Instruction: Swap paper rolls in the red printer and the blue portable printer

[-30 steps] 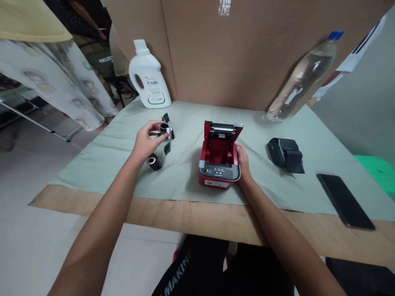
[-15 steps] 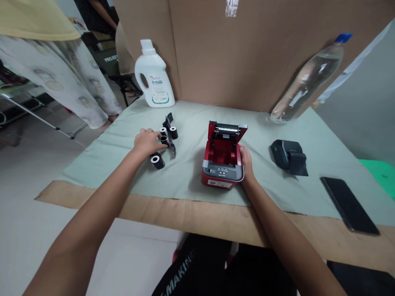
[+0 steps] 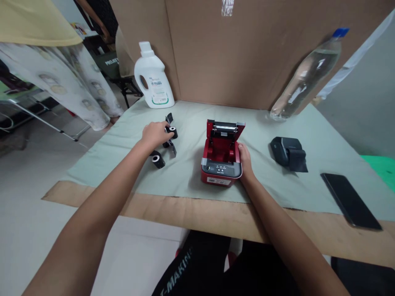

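Note:
My left hand (image 3: 156, 134) is over a cluster of small black rolls with white cores. Its thumb and fingers close around the far black paper roll (image 3: 173, 132), which still sits on the cloth. A nearer black paper roll (image 3: 158, 161) lies below the hand, and others are partly hidden beneath the fingers. My right hand (image 3: 245, 162) grips the right side of a red receipt printer (image 3: 218, 180). The printer's lid (image 3: 225, 128) stands raised, exposing a red compartment with no roll visible inside.
A white detergent bottle (image 3: 154, 84) stands at the back left before a cardboard panel (image 3: 222, 61). A clear bottle (image 3: 308, 80) leans at the back right. A black portable printer (image 3: 285, 152) and a phone (image 3: 351, 200) lie at right. Another person (image 3: 58, 78) stands left of the table.
My left hand has shifted away from me and slightly right, from a nearer roll to the far one. My right hand stays on the red printer.

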A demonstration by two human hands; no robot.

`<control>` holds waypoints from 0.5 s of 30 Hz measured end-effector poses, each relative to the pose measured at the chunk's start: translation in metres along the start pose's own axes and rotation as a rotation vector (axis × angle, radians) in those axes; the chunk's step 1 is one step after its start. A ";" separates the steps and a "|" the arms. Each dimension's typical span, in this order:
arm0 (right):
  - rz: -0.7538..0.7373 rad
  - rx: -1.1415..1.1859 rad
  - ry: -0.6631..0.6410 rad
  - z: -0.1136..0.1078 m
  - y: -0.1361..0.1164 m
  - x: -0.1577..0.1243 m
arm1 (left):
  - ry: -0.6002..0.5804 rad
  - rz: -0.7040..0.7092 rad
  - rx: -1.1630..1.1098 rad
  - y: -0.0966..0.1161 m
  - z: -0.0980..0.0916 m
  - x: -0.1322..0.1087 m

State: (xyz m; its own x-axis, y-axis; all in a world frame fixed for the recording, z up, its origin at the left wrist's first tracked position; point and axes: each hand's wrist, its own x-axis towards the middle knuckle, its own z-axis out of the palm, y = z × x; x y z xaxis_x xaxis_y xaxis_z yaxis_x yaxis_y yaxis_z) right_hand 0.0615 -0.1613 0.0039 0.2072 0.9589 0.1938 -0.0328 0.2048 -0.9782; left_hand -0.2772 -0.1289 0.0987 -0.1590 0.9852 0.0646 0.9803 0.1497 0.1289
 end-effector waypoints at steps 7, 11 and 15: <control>0.005 0.024 -0.024 -0.002 0.001 0.002 | -0.057 0.057 0.175 0.027 0.010 0.022; 0.005 0.026 -0.028 -0.002 0.001 0.003 | -0.065 0.096 0.275 0.037 0.009 0.020; 0.017 0.047 -0.027 -0.001 0.001 0.001 | -0.022 0.156 0.306 0.044 0.004 0.007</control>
State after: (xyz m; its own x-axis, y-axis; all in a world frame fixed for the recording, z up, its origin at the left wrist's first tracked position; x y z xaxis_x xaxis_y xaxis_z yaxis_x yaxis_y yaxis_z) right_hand 0.0625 -0.1599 0.0036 0.1801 0.9671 0.1794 -0.0819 0.1965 -0.9771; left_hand -0.2345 -0.1154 0.1013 -0.0054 0.9993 0.0382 0.9828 0.0124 -0.1844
